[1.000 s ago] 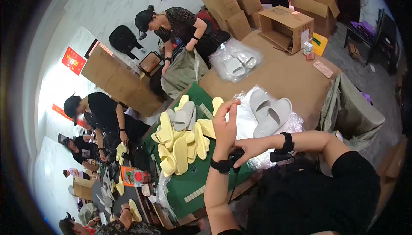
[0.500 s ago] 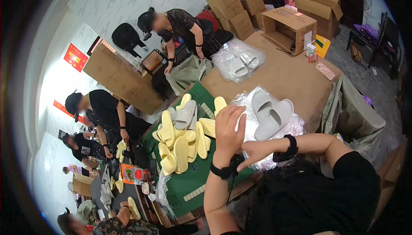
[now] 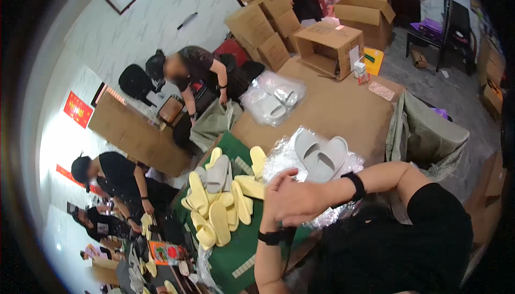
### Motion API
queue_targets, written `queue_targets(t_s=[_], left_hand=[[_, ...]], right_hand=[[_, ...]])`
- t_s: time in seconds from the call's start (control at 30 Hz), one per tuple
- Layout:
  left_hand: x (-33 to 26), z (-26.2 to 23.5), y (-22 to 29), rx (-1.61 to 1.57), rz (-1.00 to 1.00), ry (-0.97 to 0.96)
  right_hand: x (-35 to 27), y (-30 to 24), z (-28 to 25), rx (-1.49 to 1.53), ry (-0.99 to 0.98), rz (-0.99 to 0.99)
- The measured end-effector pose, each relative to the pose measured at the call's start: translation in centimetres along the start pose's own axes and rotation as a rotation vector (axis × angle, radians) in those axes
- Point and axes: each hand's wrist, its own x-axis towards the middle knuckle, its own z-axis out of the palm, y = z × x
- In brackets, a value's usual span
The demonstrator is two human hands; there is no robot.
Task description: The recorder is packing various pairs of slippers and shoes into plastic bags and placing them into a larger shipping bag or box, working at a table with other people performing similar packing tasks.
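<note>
My right hand (image 3: pixel 303 200) lies across my left hand (image 3: pixel 269 214) and touches it, its back showing. Most fingers of both hands are hidden in this overlap, so I cannot make out their grip. Black bands circle both wrists. Just beyond the hands, a pair of grey slippers (image 3: pixel 321 157) rests crossed on a crinkled clear plastic bag (image 3: pixel 279 154). To the left, a pile of pale yellow slippers (image 3: pixel 219 221), with grey slippers (image 3: pixel 216 176) among them, covers part of a green mat (image 3: pixel 236 254).
Another bagged pair of slippers (image 3: pixel 273 101) lies farther along the brown tabletop (image 3: pixel 343 114). An open carton (image 3: pixel 330 50), a small box (image 3: pixel 360 71) and a phone (image 3: pixel 382 92) stand or lie at its far side. Several co-workers are at the left; one handles a grey-green cloth (image 3: pixel 217 125).
My right hand has moved left over my left hand, whose raised fingers are now mostly covered. The whole view has shifted, with the table things lower and farther left.
</note>
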Motion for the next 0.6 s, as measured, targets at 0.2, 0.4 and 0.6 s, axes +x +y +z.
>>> queue_targets(t_s=[0.2, 0.4, 0.6], left_hand=[[-0.1, 4.3, 0.9, 0.222, -0.184, -0.662], [0.6, 5.7, -0.4, 0.188, -0.088, -0.716], [-0.5, 5.8, -0.2, 0.354, -0.132, -0.555]], right_hand=[[0.9, -5.4, 3.3, 0.468, -0.358, -0.295], [1.8, -6.5, 2.3, 0.435, -0.461, -0.335], [1.9, -6.4, 3.7, 0.453, -0.43, -0.283]])
